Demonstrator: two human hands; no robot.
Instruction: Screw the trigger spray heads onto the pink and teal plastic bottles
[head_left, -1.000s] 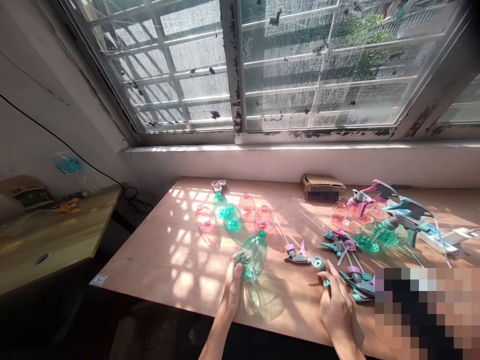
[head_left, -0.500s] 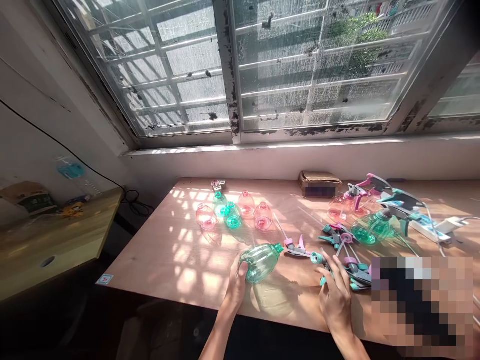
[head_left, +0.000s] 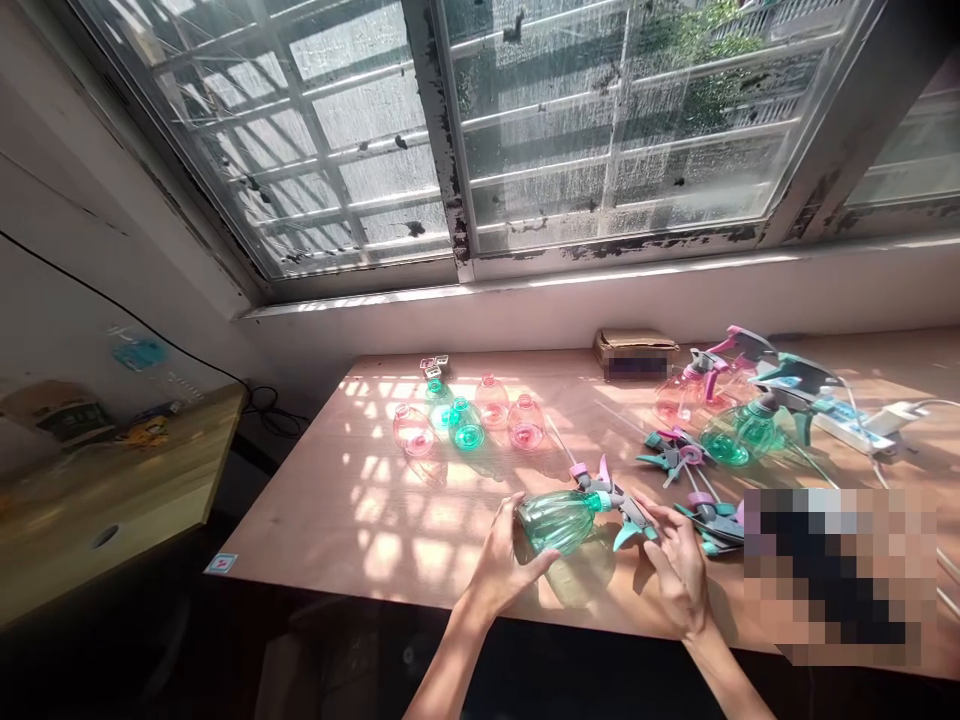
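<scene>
My left hand (head_left: 504,562) is wrapped round the base of a clear green plastic bottle (head_left: 559,518), which lies tilted with its neck pointing right. My right hand (head_left: 673,558) grips a teal and grey trigger sprayer head (head_left: 628,518) right at that neck; whether the two parts touch I cannot tell. Both hands are just above the near edge of the wooden table (head_left: 360,520).
Several empty pink and green bottles (head_left: 465,425) stand at the back left. Loose sprayer heads (head_left: 679,455) and assembled spray bottles (head_left: 739,420) lie to the right, beside a power strip (head_left: 847,430) and a small cardboard box (head_left: 636,352). A blurred patch covers the lower right.
My left hand tipped the green bottle from upright onto its side and carried it right. My right hand took a sprayer head from the pile and brought it to the neck.
</scene>
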